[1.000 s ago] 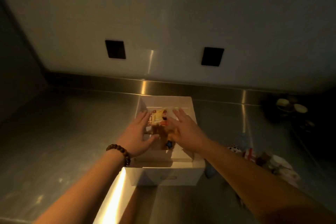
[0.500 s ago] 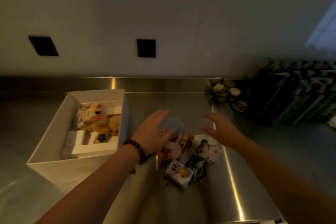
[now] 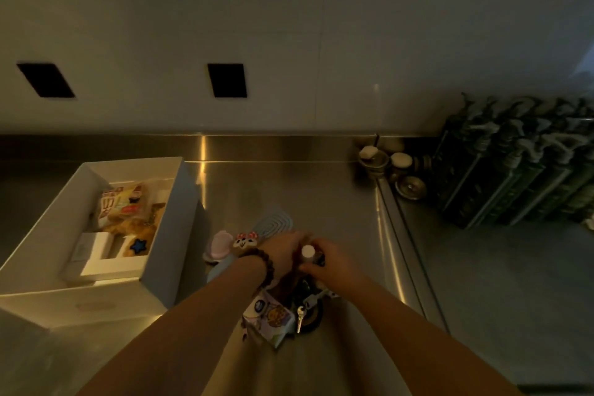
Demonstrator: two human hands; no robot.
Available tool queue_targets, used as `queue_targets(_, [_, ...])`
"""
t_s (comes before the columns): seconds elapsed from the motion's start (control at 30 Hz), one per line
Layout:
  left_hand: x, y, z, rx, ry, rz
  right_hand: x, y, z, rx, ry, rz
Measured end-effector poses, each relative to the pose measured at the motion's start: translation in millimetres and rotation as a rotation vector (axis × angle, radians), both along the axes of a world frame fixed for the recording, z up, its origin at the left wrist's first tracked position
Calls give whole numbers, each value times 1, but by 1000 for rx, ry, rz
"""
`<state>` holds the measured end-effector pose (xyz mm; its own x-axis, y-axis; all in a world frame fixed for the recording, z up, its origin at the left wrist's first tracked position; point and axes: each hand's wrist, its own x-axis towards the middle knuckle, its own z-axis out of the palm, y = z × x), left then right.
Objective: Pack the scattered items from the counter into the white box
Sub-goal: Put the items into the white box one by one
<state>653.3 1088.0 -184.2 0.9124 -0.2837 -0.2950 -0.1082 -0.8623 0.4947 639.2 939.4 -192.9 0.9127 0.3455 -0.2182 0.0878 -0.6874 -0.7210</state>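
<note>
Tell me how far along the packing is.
Partly done. The white box already holds a snack packet and a plush toy. Both hands, left hand and right hand, are closing on a white-capped bottle. A blue pad, pouch and keys remain outside.

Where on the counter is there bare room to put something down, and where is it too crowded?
Free: the steel counter between the white box and the small jars, up to the back wall. Also the near strip right of the right hand. Crowded: the pile of items beside the box, where both hands work, left hand included.
</note>
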Motion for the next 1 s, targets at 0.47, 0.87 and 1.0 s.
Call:
queue_targets(0.47, [10, 47, 86, -136, -341, 181, 37, 29, 61, 371, -135, -33])
queue_targets(0.87, [-39, 288, 154, -43, -463, 450, 31, 241, 137, 510, -256, 262])
queue_targets(1.0, [-34, 354, 110, -26, -288, 422, 28, 312, 105, 370, -157, 233])
